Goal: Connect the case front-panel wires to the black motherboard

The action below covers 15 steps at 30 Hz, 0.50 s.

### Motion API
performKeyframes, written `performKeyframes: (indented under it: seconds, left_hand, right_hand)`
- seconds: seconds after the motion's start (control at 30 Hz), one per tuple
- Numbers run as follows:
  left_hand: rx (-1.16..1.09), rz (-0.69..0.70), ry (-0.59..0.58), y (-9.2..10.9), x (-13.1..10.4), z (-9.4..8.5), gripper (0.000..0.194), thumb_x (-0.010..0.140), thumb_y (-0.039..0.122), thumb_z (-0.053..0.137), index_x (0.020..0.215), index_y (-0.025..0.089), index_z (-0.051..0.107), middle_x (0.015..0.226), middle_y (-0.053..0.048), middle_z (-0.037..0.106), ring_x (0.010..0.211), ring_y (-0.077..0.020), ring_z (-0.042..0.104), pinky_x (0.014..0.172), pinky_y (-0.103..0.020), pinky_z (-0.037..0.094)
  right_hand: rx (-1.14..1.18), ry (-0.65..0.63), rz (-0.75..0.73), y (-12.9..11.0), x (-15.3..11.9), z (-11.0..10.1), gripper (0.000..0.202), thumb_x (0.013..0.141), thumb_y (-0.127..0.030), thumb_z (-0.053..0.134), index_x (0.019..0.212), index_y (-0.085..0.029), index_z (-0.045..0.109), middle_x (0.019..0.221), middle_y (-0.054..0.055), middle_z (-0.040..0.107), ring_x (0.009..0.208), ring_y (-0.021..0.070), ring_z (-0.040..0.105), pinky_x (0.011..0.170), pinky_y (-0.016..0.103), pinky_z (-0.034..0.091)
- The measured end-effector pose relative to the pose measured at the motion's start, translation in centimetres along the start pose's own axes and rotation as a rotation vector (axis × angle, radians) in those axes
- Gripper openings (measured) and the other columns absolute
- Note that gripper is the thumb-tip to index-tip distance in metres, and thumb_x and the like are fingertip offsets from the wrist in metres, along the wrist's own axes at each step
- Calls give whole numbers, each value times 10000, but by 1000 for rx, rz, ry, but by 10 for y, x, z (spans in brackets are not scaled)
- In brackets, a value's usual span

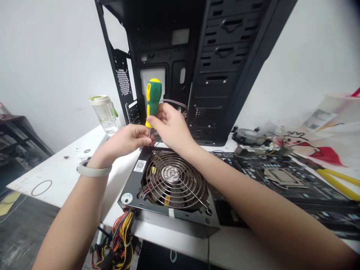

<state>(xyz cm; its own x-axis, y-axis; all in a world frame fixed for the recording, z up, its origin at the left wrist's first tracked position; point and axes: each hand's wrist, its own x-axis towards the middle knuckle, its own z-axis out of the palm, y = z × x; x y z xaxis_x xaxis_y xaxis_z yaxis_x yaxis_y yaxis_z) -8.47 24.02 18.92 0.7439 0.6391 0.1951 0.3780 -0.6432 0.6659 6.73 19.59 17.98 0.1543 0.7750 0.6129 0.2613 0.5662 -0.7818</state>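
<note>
Power supply [174,176] outside the far case [215,86], work seemingly unfinished: my left hand [129,138] and right hand [173,125] pinched the screwdriver [154,96].

Right hand [172,125] grips the screwdriver's handle [154,98]; left hand [129,138] pinches its shaft [150,132]; both forearms [242,189] stretch toward it.
</note>
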Motion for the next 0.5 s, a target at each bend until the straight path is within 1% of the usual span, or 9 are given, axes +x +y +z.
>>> performKeyframes:
  seconds: [0.13, 0.27, 0.37, 0.43, 0.5]
  left_hand:
    - [-7, 19, 2, -3, 1, -1, 194, 763, 346, 598, 696, 171, 545, 633, 33, 512, 586, -110, 450, 573, -251, 360]
    - [33, 25, 4, -7, 2, -1, 198, 766, 355, 598, 708, 171, 555, 648, 27, 526, 608, -120, 468, 579, -256, 373]
    - [28, 30, 12, -8, 3, 0, 195, 775, 362, 594, 748, 170, 569, 676, 19, 554, 633, -130, 495, 605, -268, 398]
    - [10, 46, 17, -7, 3, 0, 184, 777, 352, 594, 775, 169, 579, 695, 13, 575, 655, -136, 518, 630, -277, 416]
    - [16, 46, 20, -6, 3, 0, 177, 779, 343, 596, 764, 168, 575, 686, 15, 572, 648, -134, 515, 622, -274, 412]
  right_hand:
    - [-36, -29, -8, -2, -1, 0, 128, 837, -191, 645, 866, -215, 522, 735, -32, 605, 720, 149, 613, 756, 334, 513]
    - [-132, -41, -39, -4, -3, -1, 119, 835, -226, 644, 870, -215, 530, 747, -17, 603, 721, 162, 590, 711, 339, 499]
    - [-181, -26, -36, -4, -3, -1, 167, 781, -214, 691, 853, -209, 540, 727, -17, 587, 705, 164, 570, 664, 332, 482]
    - [-177, -22, -22, -4, -2, -1, 186, 745, -180, 703, 820, -209, 536, 707, -27, 582, 680, 157, 562, 633, 323, 473]
    - [-157, -21, -17, -4, -2, -2, 185, 731, -163, 701, 797, -209, 535, 695, -34, 586, 661, 148, 561, 616, 315, 471]
